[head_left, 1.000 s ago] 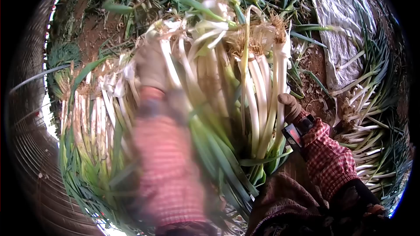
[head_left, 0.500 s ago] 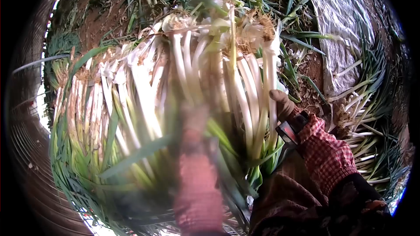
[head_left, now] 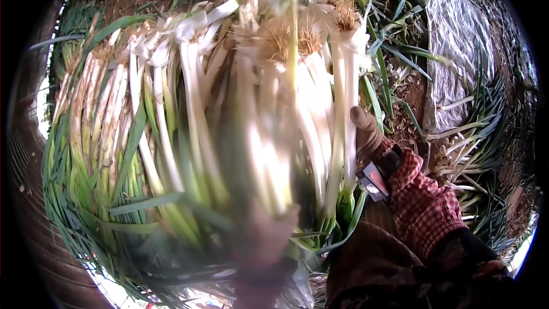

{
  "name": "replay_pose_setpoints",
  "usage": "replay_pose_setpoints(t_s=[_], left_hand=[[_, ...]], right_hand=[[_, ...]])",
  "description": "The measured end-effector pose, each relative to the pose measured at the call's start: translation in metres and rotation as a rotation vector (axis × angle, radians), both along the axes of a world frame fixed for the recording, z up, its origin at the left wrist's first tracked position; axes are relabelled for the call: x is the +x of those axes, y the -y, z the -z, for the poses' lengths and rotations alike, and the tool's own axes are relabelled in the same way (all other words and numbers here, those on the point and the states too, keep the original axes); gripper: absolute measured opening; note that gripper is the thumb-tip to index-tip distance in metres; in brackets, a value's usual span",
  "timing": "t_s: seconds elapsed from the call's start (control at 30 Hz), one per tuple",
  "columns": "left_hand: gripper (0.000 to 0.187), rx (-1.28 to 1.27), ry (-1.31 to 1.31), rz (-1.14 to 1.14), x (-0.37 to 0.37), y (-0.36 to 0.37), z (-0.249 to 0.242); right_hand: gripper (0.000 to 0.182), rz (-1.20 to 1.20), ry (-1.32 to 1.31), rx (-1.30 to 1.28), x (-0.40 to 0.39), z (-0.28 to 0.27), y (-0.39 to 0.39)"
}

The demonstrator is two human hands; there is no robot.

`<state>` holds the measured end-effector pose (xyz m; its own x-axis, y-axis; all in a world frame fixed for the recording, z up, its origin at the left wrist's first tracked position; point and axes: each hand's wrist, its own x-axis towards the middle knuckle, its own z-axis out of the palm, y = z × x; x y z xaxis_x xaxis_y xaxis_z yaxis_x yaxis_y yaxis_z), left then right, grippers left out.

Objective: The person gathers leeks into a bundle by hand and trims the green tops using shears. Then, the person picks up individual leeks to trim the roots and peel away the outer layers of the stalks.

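A wide row of green onions [head_left: 197, 109] with thick white stalks lies before me, roots at the far end and green leaves toward me. My left hand [head_left: 266, 229] is smeared by motion over the lower, green part of the middle stalks; its fingers cannot be made out. My right hand [head_left: 368, 134], in a brown glove, is at the right edge of the row. Its thumb points up against the outermost white stalk [head_left: 350, 91], and the fingers are hidden behind the stalks. Dry roots [head_left: 343, 11] show at the top of this bunch.
A crumpled silvery sheet [head_left: 457, 40] lies on the soil at the right. Below it are more green onions [head_left: 472, 149]. Loose leaves [head_left: 383, 0] litter the ground at the back. A ridged dark surface [head_left: 34, 217] runs down the left side.
My left hand has moved down toward my body, from the middle of the stalks to their green part. My right hand stays at the row's right edge. The view has shifted slightly.
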<state>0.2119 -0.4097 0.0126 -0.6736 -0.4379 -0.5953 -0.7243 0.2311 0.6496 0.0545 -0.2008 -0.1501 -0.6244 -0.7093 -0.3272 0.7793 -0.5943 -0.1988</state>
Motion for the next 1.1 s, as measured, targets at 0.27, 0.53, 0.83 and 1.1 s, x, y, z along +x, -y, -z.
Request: replay_pose_setpoints(t_s=[0.27,0.53,0.83,1.1], left_hand=[[0.049,-0.099,0.024,0.113,0.021,-0.010,0.034],[0.028,-1.034,-0.234,0.398,-0.072,0.067,-0.024],[0.046,-1.030,0.196,0.471,-0.135,0.089,-0.004],[0.042,-0.435,-0.161,0.609,-0.081,0.052,0.021]], right_hand=[[0.078,0.039,-0.010,-0.120,-0.001,0.021,0.029],[0.074,-0.151,0.061,-0.296,-0.001,0.032,0.067],[0.075,0.054,-0.031,-0.338,-0.003,0.021,0.053],[0.095,0.049,0.012,-0.283,0.000,0.059,0.018]])
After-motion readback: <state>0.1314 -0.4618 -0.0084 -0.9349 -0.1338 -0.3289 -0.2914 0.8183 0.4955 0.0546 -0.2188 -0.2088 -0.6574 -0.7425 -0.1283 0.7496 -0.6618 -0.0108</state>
